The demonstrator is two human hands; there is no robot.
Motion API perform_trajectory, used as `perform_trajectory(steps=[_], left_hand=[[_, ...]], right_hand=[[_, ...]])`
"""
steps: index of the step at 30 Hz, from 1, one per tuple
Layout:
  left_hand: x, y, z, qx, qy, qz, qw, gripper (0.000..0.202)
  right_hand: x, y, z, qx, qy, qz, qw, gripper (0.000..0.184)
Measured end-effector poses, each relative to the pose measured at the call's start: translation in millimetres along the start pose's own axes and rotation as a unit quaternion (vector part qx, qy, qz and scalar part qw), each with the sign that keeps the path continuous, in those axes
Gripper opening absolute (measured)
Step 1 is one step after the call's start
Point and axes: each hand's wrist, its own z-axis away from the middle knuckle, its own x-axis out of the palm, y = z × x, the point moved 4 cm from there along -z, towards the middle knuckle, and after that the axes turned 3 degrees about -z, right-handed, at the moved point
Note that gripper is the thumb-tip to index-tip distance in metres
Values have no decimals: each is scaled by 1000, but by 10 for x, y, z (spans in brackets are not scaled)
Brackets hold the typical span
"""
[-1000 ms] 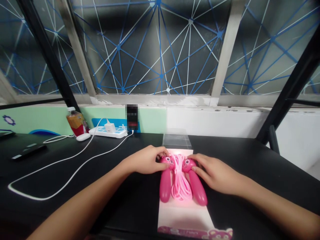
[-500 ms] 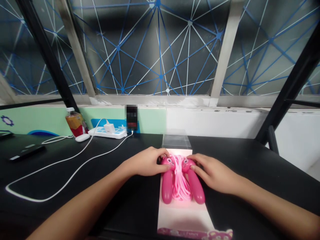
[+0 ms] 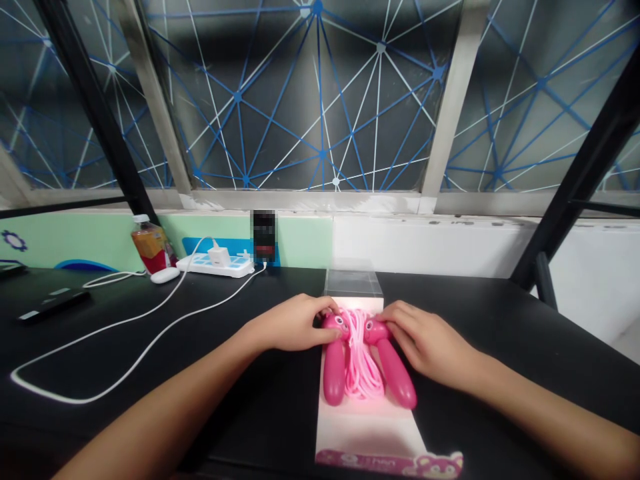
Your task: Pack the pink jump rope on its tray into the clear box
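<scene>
A pink jump rope (image 3: 363,363) lies bundled on a pale pink cardboard insert (image 3: 367,433), its two magenta handles splayed on either side. Each handle has a rounded animal-like head with eyes at the far end. My left hand (image 3: 295,323) pinches the head of the left handle (image 3: 335,373) between thumb and fingers. On the other side, my right hand (image 3: 430,340) has its fingers closed at the head of the right handle (image 3: 397,377); its thumb is partly hidden. Behind the insert is a clear plastic box (image 3: 353,283).
On the black table (image 3: 480,313), a white cable (image 3: 150,353) loops at the left. A power strip (image 3: 220,265), a bottle (image 3: 150,243), a white mouse-like object (image 3: 165,275) and a dark device (image 3: 264,237) stand near the wall. A black flat object (image 3: 55,303) lies far left.
The right handle has tilted, its lower end swinging outward to the right. My right hand has shifted its fingers slightly around that handle's head. My left hand stays in place.
</scene>
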Motion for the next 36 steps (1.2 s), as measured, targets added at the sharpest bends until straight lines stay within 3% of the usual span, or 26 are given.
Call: perform_trajectory(steps=[13, 19, 26, 36], left_hand=[[-55, 19, 8, 3, -53, 27, 998, 28], [-9, -22, 8, -4, -23, 19, 1000, 28], [18, -6, 15, -4, 11, -20, 1000, 32], [8, 10, -62, 1, 85, -71, 994, 29]], right_hand=[[-20, -18, 27, 18, -13, -31, 999, 25], [20, -255, 38, 17, -10, 82, 996, 23], [132, -725, 98, -128, -4, 163, 978, 42], [306, -625, 137, -137, -55, 193, 970, 47]])
